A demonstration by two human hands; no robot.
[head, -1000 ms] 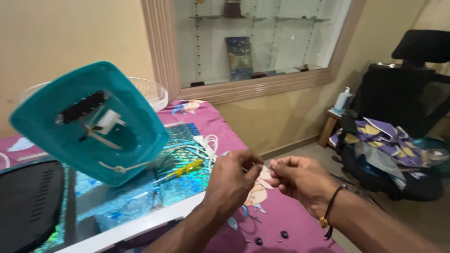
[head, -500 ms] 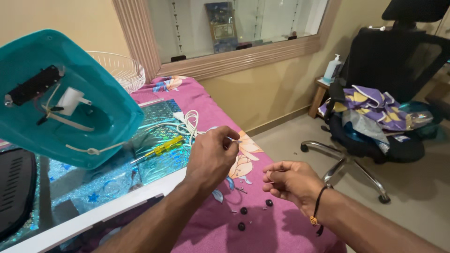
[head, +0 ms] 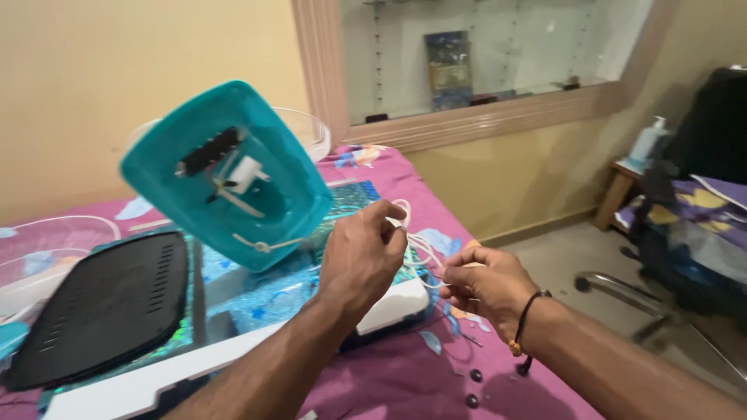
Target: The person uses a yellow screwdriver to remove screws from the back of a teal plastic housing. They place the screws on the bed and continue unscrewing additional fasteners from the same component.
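Both hands pinch the white cord [head: 420, 247] strung between them

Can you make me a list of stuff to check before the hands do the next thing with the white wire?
1. Left hand has the white wire pinched at its fingertips: ok.
2. Right hand holds the wire's other part: ok.
3. Wire free of knots between the hands: cannot tell, it loops and blurs.
4. Teal shell stands steady: cannot tell, it tilts and what props it is hidden.
5. Small dark screws on the pink cloth lie away from the hands: ok.
6. Black cover lies flat, out of the way: ok.
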